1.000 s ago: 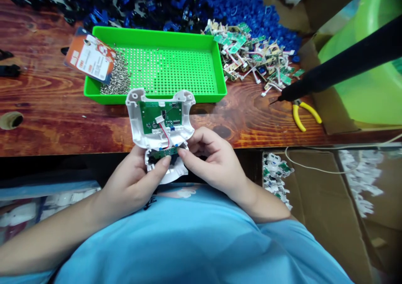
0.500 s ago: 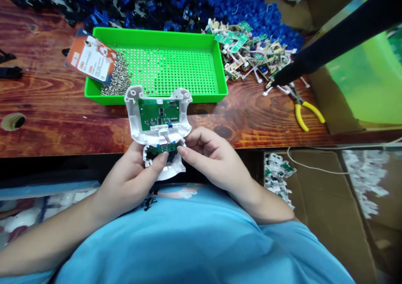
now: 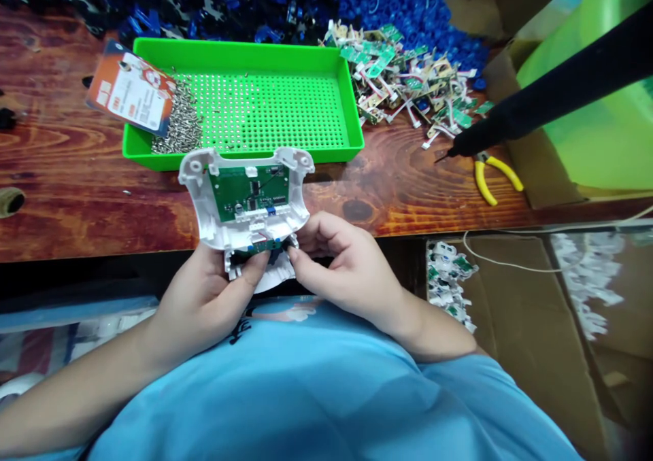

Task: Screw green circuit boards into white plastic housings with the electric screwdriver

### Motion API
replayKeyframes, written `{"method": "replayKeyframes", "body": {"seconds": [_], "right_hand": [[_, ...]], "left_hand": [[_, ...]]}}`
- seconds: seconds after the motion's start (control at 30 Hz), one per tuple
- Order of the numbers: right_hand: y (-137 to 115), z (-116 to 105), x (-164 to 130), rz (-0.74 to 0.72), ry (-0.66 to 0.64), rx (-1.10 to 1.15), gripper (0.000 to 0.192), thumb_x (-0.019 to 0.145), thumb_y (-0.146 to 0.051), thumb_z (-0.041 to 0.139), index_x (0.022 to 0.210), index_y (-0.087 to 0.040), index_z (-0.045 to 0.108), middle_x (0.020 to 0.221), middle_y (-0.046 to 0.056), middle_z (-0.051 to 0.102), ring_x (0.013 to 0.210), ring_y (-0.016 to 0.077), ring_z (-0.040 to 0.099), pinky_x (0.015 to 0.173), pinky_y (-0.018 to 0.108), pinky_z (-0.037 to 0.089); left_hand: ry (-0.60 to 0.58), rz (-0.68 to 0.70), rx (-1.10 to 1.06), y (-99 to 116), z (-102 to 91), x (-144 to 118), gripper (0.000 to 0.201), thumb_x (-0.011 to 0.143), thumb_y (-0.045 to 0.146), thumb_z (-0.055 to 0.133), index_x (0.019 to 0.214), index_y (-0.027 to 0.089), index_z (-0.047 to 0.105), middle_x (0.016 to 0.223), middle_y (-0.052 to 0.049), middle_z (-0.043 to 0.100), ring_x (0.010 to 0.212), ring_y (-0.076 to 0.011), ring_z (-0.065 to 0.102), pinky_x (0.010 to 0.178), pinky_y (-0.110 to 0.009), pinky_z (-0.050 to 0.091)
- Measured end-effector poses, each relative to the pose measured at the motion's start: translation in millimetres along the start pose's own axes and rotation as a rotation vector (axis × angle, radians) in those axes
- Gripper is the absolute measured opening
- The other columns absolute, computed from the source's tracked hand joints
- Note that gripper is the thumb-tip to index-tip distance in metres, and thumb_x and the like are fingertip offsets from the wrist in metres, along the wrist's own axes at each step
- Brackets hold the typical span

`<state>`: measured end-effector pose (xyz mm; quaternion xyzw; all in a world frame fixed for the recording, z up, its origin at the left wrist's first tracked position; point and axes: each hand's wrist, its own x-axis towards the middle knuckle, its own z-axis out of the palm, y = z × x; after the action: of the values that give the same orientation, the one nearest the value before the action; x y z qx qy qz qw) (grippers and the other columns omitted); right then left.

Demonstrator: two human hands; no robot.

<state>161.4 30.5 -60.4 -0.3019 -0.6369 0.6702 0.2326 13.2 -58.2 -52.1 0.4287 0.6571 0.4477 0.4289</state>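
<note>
White plastic, a shell (image 3: 245,202) with rounded ears, sits at the near edge of the table (image 3: 76,202), just in front of the tray (image 3: 265,53), with a green board (image 3: 249,192) seated face-up inside it. Below it the left hand (image 3: 204,304) cradles a second white piece (image 3: 270,277) from beneath, thumb pressed up against a small green strip (image 3: 262,245) at the shell's lower rim. The right hand (image 3: 347,270) comes in from the other side, thumb and forefinger pinched on the right end of that same strip, the other fingers curled. How the strip joins the shell is hard to make out, since the fingertips cover it.

The tray is perforated, with a heap of screws (image 3: 176,131) in its left corner and an orange card (image 3: 132,94) propped over them. Right of the tray lies a pile of small boards (image 3: 408,94) with wires; behind it, blue parts (image 3: 398,5). A black driver (image 3: 551,94) hangs at a slant over the table, its tip near yellow pliers (image 3: 492,179). A box (image 3: 515,298) with white pieces stands by the right arm.
</note>
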Motion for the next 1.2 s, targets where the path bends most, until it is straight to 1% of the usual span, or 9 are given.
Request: {"method": "replayKeyframes", "body": {"seconds": [0.17,0.27,0.47,0.67,0.73,0.9,0.97,1.07,1.2], "right_hand": [[0.0,-0.1,0.7,0.055,-0.064,0.061,0.011,0.078,-0.014,0.06,0.077,-0.018,0.05,0.07,-0.005,0.054,0.062,0.0051,0.052,0.06,0.017,0.044],[-1.1,-0.7,1.2,0.041,-0.062,0.071,0.011,0.079,-0.014,0.059,0.077,-0.018,0.049,0.069,-0.006,0.053,0.061,0.0042,0.051,0.059,0.015,0.043],[-2.2,1.0,1.7,0.015,-0.043,-0.03,0.012,0.077,-0.016,0.06,0.075,-0.018,0.049,0.069,-0.005,0.051,0.062,0.0049,0.05,0.057,0.015,0.042],[-0.7,4.0,4.2,0.147,-0.068,0.159,0.014,0.073,-0.018,0.063,0.08,-0.019,0.05,0.071,-0.005,0.055,0.062,0.0061,0.054,0.058,0.017,0.046],[-1.1,3.0,4.7,0.175,-0.082,0.137,0.013,0.075,-0.02,0.062,0.083,-0.018,0.052,0.074,-0.004,0.057,0.065,0.0071,0.056,0.059,0.018,0.047],[-2.9,-0.6,4.7,0.094,-0.07,-0.115,0.005,0.078,-0.019,0.056,0.079,-0.019,0.051,0.069,-0.005,0.055,0.061,0.0058,0.051,0.057,0.018,0.042],[-2.5,-0.6,4.5,0.072,-0.073,-0.029,0.007,0.078,-0.017,0.056,0.078,-0.019,0.05,0.069,-0.006,0.054,0.061,0.0055,0.05,0.057,0.017,0.042],[-1.4,0.5,3.9,0.084,-0.081,0.165,0.011,0.077,-0.014,0.06,0.08,-0.019,0.051,0.073,-0.005,0.056,0.065,0.0057,0.055,0.06,0.016,0.046],[-1.7,1.0,2.5,0.114,-0.069,0.175,0.016,0.074,-0.01,0.064,0.083,-0.018,0.054,0.077,-0.005,0.059,0.069,0.0056,0.058,0.065,0.016,0.049]], "left_hand": [[-0.025,-0.002,0.026,1.4,-0.2,2.3,0.043,0.089,0.034,0.059,0.13,0.025,0.054,0.11,-0.004,0.074,0.117,-0.0281,0.06,0.106,-0.042,0.045],[-0.016,-0.016,0.045,1.6,-1.5,3.1,0.047,0.086,0.039,0.063,0.13,0.025,0.055,0.108,-0.003,0.075,0.115,-0.0288,0.062,0.105,-0.041,0.046],[-0.063,-0.066,0.063,0.4,-7.2,2.7,0.053,0.077,0.043,0.072,0.126,0.031,0.058,0.111,0.0,0.075,0.116,-0.0321,0.062,0.109,-0.046,0.043],[-0.074,-0.144,-0.137,-3.6,-11.9,4.1,0.034,0.069,0.035,0.081,0.101,0.03,0.07,0.111,0.0,0.075,0.118,-0.0354,0.061,0.108,-0.048,0.046],[-0.055,-0.173,-0.182,-2.9,-9.7,4.4,0.031,0.067,0.033,0.082,0.096,0.03,0.071,0.113,0.001,0.075,0.119,-0.036,0.061,0.108,-0.049,0.046],[-0.001,-0.183,-0.142,4.8,-0.5,3.0,0.055,0.068,0.036,0.082,0.12,0.029,0.064,0.121,-0.001,0.072,0.118,-0.0344,0.062,0.107,-0.045,0.047],[0.012,-0.175,-0.128,6.9,0.4,2.2,0.058,0.069,0.037,0.081,0.123,0.03,0.062,0.116,-0.001,0.074,0.114,-0.0338,0.064,0.104,-0.045,0.05],[0.006,-0.161,-0.123,7.9,-1.2,1.7,0.052,0.07,0.038,0.08,0.119,0.03,0.064,0.113,0.0,0.075,0.11,-0.0321,0.066,0.101,-0.041,0.052],[-0.06,-0.122,-0.118,7.5,-3.9,2.3,0.05,0.074,0.036,0.077,0.121,0.031,0.063,0.111,0.002,0.075,0.113,-0.0307,0.065,0.104,-0.04,0.05]]}}
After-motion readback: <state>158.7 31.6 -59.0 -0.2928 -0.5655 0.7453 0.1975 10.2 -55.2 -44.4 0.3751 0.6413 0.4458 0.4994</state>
